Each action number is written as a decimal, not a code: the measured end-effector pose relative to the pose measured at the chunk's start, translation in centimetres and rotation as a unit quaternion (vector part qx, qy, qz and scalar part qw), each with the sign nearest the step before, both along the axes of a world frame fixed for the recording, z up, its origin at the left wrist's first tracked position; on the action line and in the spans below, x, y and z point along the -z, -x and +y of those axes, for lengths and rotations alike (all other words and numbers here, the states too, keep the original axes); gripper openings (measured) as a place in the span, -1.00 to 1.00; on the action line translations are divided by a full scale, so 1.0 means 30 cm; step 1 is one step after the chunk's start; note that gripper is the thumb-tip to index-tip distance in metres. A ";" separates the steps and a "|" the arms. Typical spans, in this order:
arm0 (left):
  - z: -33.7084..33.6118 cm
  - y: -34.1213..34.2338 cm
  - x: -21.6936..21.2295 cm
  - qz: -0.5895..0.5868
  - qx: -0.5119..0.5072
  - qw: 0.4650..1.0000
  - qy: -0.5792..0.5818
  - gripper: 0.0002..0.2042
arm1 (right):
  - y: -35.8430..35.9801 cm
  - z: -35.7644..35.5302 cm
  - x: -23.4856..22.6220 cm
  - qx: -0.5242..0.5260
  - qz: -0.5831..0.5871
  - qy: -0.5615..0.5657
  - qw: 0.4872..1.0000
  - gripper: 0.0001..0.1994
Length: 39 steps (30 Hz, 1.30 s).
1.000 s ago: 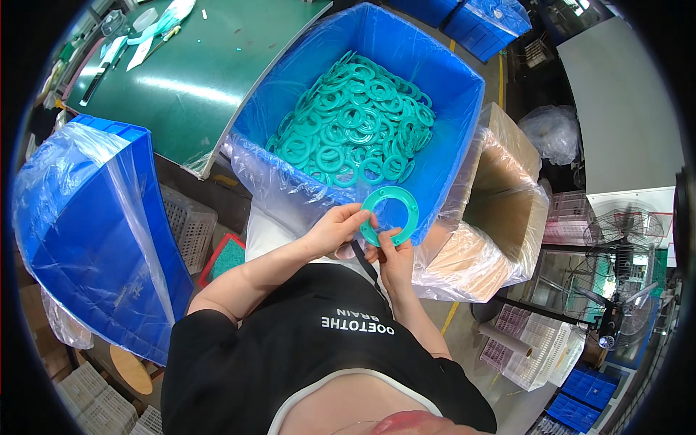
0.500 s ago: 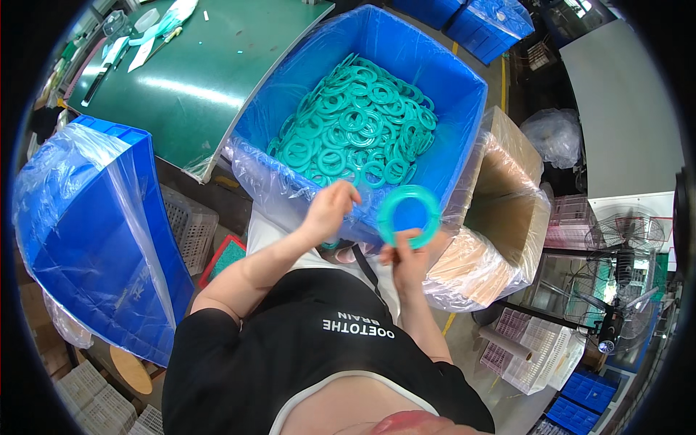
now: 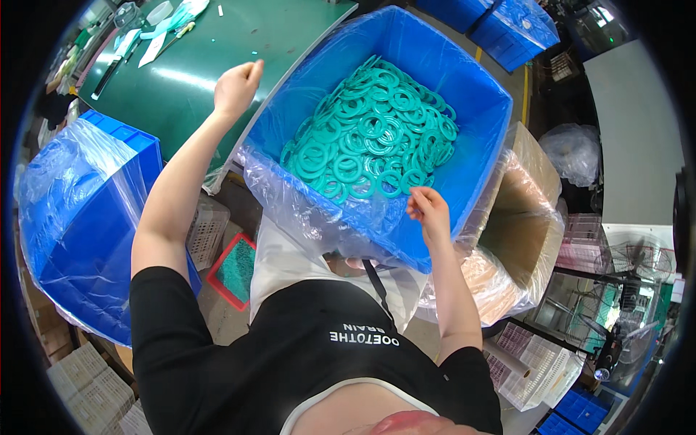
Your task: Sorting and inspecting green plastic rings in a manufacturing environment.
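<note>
Green plastic rings (image 3: 373, 127) lie heaped in a large blue bin (image 3: 475, 109) lined with clear film. Over the bin's near side is my right hand (image 3: 431, 212), its fingers curled together just below the nearest rings. Whether anything is pinched in them does not show, nor whether they touch a ring. My left arm reaches out over the green table (image 3: 290, 32) to the left of the bin. There my left hand (image 3: 238, 88) is closed, thumb and fingertips together, and anything between them is too small to make out.
A second film-covered blue bin (image 3: 94, 232) stands at the left. An open, film-lined cardboard box (image 3: 518, 225) adjoins the ring bin's right side. Tools and a glove-like item (image 3: 185, 14) lie on the table's far left. A red-rimmed tray (image 3: 238, 272) sits below.
The large ring held up in my right hand is no longer there. My left hand has swung up and left from the bin's near edge to above the table. The view has shifted slightly.
</note>
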<state>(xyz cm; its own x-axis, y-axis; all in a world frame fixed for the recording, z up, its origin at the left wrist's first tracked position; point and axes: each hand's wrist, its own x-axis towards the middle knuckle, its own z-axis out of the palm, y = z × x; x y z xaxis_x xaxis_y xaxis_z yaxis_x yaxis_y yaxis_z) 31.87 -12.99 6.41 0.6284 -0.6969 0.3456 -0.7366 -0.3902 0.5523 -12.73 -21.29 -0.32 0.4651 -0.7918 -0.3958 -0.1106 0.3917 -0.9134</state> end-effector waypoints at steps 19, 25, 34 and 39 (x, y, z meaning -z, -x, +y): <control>-0.067 -0.085 0.119 -0.152 0.061 0.983 -0.077 -0.71 | -0.463 0.050 1.051 -0.600 0.357 0.522 0.490 -0.65; -0.067 -0.079 0.113 -0.140 0.055 0.985 -0.085 -0.71 | -0.392 0.029 1.058 -0.564 0.321 0.590 0.481 -0.63; -0.070 -0.082 0.114 -0.142 0.049 0.984 -0.100 -0.71 | -0.478 0.047 1.114 -0.542 0.325 0.625 0.457 -0.64; -0.067 -0.083 0.114 -0.136 0.044 0.984 -0.103 -0.71 | -0.489 0.046 1.114 -0.556 0.336 0.601 0.466 -0.72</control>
<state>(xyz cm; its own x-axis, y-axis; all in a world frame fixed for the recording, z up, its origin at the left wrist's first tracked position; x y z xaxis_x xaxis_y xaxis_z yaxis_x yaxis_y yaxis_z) 34.36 -15.01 3.00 0.4670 -0.8171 0.3381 -0.8818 -0.4021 0.2464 1.95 -19.91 -33.74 0.9431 -0.0470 -0.3291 -0.0538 -0.9985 -0.0116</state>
